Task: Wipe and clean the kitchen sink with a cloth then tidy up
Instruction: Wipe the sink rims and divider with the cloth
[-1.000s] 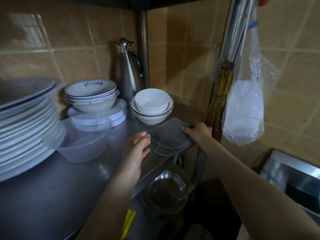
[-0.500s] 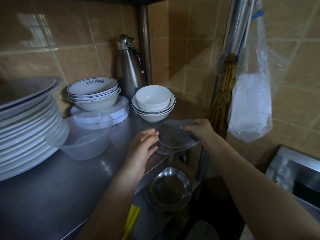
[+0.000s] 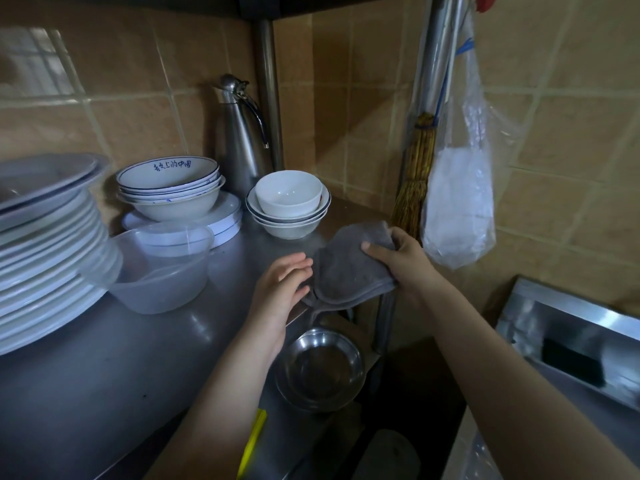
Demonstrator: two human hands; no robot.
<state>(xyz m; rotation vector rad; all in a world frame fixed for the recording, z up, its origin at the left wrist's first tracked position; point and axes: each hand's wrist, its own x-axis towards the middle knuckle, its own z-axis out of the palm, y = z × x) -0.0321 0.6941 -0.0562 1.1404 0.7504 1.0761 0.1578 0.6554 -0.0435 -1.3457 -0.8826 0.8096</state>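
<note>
A folded grey cloth (image 3: 346, 268) lies at the right end of the steel shelf (image 3: 104, 368), its lower edge hanging over the shelf's front. My right hand (image 3: 398, 261) grips the cloth's right side, thumb on top and fingers underneath, lifting that side. My left hand (image 3: 280, 289) is beside the cloth's left edge with straight fingers just touching it. The steel sink (image 3: 568, 341) shows only as a corner at the lower right.
On the shelf stand a tall stack of white plates (image 3: 45, 251), a clear plastic tub (image 3: 159, 268), stacked bowls (image 3: 169, 192), smaller white bowls (image 3: 289, 202) and a steel jug (image 3: 239, 133). A straw brush (image 3: 415, 178) and plastic bag (image 3: 457, 188) hang at right. A steel bowl (image 3: 320, 368) sits below.
My right hand has curled round the cloth's right side and raised it off the shelf. The left hand has stayed by the cloth's left edge.
</note>
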